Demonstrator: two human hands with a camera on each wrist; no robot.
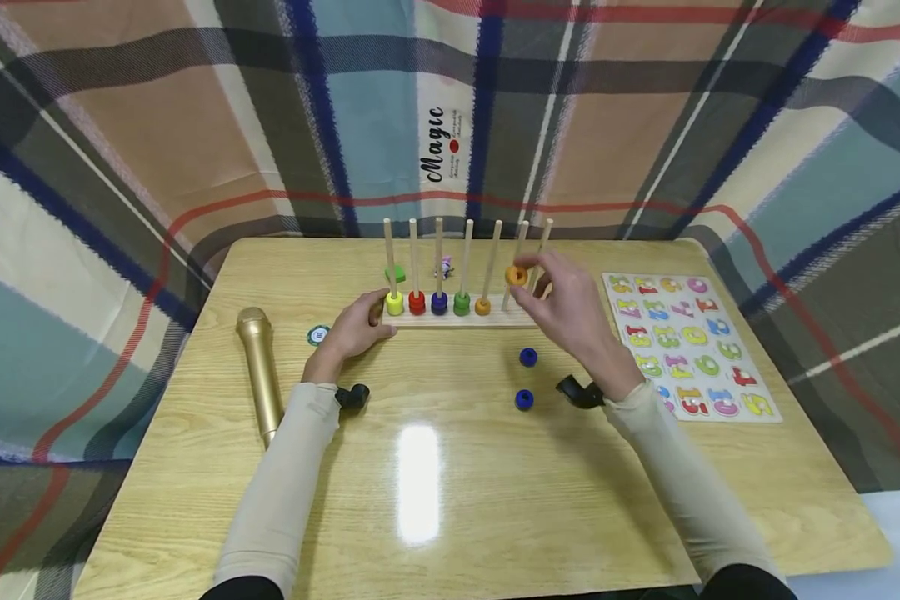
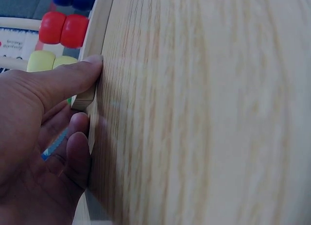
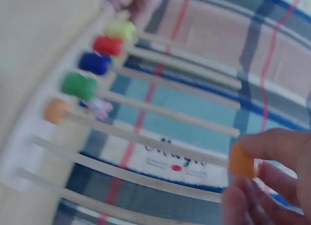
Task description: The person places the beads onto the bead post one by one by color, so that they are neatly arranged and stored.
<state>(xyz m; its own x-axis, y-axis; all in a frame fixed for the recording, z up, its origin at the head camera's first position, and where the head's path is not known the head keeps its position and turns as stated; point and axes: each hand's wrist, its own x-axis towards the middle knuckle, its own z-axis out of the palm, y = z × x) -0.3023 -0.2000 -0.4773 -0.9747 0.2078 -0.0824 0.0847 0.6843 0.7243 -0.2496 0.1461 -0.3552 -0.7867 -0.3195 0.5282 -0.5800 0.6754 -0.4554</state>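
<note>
A wooden peg rack (image 1: 450, 320) with several upright pegs stands toward the back of the table. Yellow (image 1: 395, 303), red (image 1: 417, 302), blue (image 1: 439, 303) and green beads (image 1: 461, 303) sit low on their own pegs, and one orange bead (image 1: 483, 307) on another. My left hand (image 1: 356, 327) holds the rack's left end, thumb along the front edge (image 2: 92, 60). My right hand (image 1: 570, 304) pinches an orange bead (image 3: 242, 160) between thumb and fingers. In the right wrist view this bead appears at a peg's tip; whether it is threaded I cannot tell.
Two loose blue beads (image 1: 525, 400) lie in front of the rack. A number sheet (image 1: 693, 346) is at the right; a gold microphone (image 1: 261, 375) and a round chip (image 1: 318, 335) are at the left. Behind the rack are a green piece (image 1: 396, 273) and a small figure (image 1: 445, 267).
</note>
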